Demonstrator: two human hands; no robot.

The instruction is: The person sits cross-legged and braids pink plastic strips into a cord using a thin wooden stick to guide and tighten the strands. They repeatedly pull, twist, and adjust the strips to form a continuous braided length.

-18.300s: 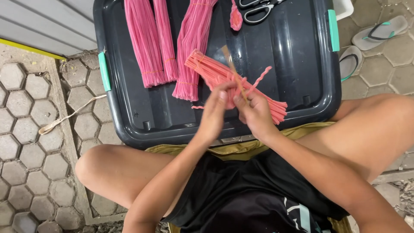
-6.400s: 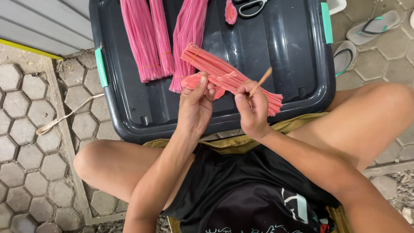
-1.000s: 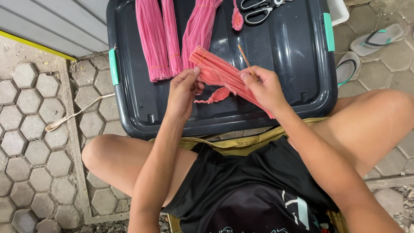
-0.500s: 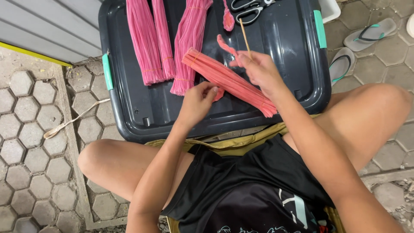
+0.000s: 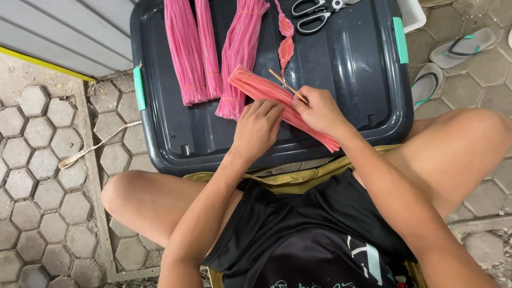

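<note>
A bundle of thin pink strands (image 5: pixel 256 88) lies slanted on the dark plastic bin lid (image 5: pixel 352 64) in front of me. My left hand (image 5: pixel 258 125) presses down on the bundle's middle. My right hand (image 5: pixel 319 111) also rests on the bundle and pinches a thin wooden stick (image 5: pixel 285 85) that points up and to the left. A small twisted pink piece (image 5: pixel 286 48) lies just beyond the stick's tip.
Three more pink strand bundles (image 5: pixel 184 48) lie at the lid's far left and middle. Scissors (image 5: pixel 317 12) rest at the far edge. Flip-flops (image 5: pixel 461 48) lie on the hexagonal paving at right, a beige strap (image 5: pixel 90 149) at left.
Both hands have lowered onto the bundle, which now lies flat on the lid. The loose pink piece that the right hand lifted half a second ago rests beyond the stick.
</note>
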